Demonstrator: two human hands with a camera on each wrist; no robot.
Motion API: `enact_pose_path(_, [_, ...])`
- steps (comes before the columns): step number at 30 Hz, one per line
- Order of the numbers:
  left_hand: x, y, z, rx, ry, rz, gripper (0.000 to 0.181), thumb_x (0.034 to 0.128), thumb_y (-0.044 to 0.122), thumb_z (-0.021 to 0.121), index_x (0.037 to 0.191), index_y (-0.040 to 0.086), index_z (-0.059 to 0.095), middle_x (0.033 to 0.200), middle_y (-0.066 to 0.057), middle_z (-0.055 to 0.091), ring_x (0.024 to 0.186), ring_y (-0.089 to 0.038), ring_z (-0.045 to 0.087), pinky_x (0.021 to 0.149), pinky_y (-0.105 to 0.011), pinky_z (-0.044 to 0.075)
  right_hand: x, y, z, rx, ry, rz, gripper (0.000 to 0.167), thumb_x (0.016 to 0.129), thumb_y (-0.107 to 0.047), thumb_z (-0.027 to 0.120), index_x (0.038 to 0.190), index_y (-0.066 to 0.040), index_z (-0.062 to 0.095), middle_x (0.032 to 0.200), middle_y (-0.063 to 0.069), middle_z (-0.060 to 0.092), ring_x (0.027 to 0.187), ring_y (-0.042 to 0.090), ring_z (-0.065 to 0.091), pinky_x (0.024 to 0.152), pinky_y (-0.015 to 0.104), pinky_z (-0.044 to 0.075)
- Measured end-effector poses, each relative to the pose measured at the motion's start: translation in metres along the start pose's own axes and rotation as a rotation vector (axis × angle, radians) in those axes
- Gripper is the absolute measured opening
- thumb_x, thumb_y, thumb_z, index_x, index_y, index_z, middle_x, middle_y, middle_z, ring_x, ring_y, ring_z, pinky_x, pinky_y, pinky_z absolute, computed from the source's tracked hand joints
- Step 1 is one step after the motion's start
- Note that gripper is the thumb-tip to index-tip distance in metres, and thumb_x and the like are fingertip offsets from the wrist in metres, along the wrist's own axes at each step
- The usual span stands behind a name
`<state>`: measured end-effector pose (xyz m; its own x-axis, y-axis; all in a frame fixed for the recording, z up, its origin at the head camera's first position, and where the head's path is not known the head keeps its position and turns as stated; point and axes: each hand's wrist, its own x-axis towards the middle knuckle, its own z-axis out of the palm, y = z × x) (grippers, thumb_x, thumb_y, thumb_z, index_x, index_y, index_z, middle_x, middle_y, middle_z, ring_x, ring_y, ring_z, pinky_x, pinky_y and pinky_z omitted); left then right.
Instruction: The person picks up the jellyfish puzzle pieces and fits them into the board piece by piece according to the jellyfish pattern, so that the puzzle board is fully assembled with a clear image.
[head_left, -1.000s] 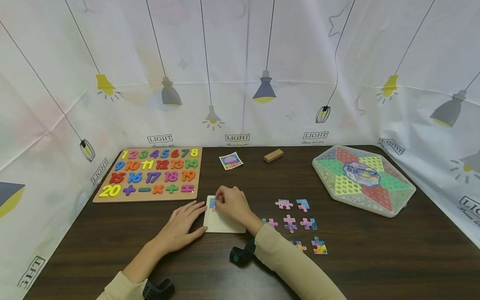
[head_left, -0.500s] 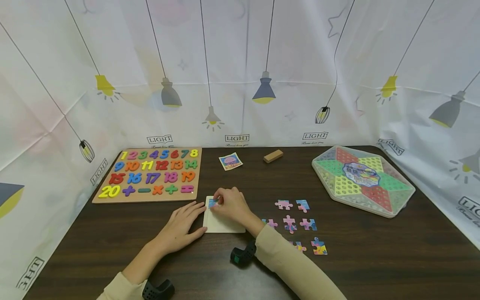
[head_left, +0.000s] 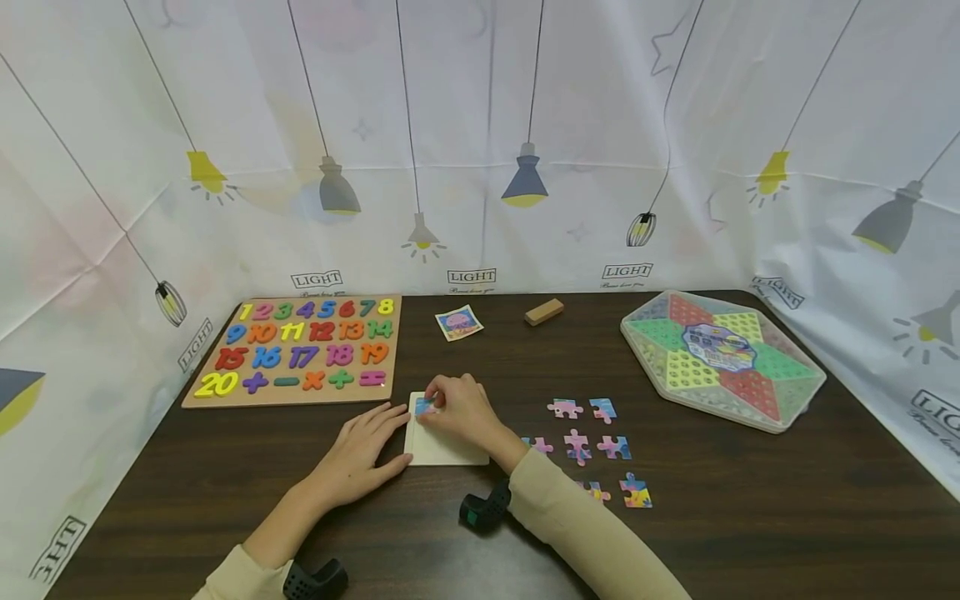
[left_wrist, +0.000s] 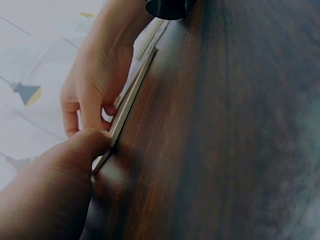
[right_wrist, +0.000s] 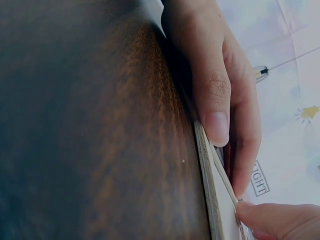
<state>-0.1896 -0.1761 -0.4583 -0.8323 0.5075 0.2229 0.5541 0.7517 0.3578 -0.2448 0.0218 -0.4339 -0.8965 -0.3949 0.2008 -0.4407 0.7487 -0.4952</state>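
In the head view, a shallow cream puzzle tray (head_left: 444, 450) lies flat at the middle of the table. My right hand (head_left: 467, 410) pinches a blue and pink jigsaw piece (head_left: 423, 406) at the tray's upper left corner, its fingers covering part of the piece. Along the tray's left edge rests my left hand (head_left: 358, 457), fingers fairly straight and thumb touching the lower left corner. From the left wrist view, the left thumb (left_wrist: 82, 147) sits against the wooden tray edge (left_wrist: 131, 97). Several loose jigsaw pieces (head_left: 577, 447) lie to the right, some partly behind the right forearm.
A number board (head_left: 300, 392) stands left of the tray. Behind it are a small picture card (head_left: 459, 322) and a wooden block (head_left: 543, 312). A hexagonal game box (head_left: 722, 347) occupies the right. A patterned sheet (head_left: 480, 125) hangs behind the dark table (head_left: 405, 533).
The right fingertips have shifted slightly left at the tray's corner, and the pinched jigsaw piece has turned a little. The left hand stays in place.
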Motion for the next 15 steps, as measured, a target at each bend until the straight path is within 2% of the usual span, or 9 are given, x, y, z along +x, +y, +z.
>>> enact_pose_path(7, [0.001, 0.000, -0.001, 0.008, 0.005, 0.008, 0.060, 0.0893, 0.048, 0.052, 0.137, 0.012, 0.044, 0.142, -0.005, 0.039, 0.133, -0.027, 0.028, 0.101, -0.054, 0.023, 0.001, 0.001, -0.004, 0.009, -0.021, -0.008, 0.025, 0.076, -0.031, 0.075, 0.091, -0.014, 0.064, 0.074, -0.005, 0.057, 0.071, 0.012, 0.043, 0.065, 0.027, 0.033])
enact_pose_path(11, [0.001, 0.000, 0.001, 0.013, 0.004, 0.009, 0.061, 0.0891, 0.049, 0.051, 0.136, 0.011, 0.044, 0.142, -0.005, 0.038, 0.133, -0.027, 0.028, 0.101, -0.055, 0.023, 0.000, 0.001, -0.012, 0.018, -0.040, -0.033, 0.026, 0.076, -0.028, 0.075, 0.091, -0.011, 0.064, 0.076, -0.002, 0.057, 0.071, 0.013, 0.045, 0.065, 0.026, 0.037])
enact_pose_path(15, [0.001, -0.001, 0.002, 0.013, 0.004, 0.010, 0.062, 0.0887, 0.050, 0.052, 0.136, 0.010, 0.044, 0.142, -0.005, 0.037, 0.133, -0.027, 0.027, 0.101, -0.054, 0.022, -0.001, 0.002, -0.022, 0.065, -0.061, -0.023, 0.026, 0.077, -0.026, 0.075, 0.093, -0.008, 0.064, 0.077, -0.001, 0.057, 0.069, 0.013, 0.048, 0.061, 0.025, 0.040])
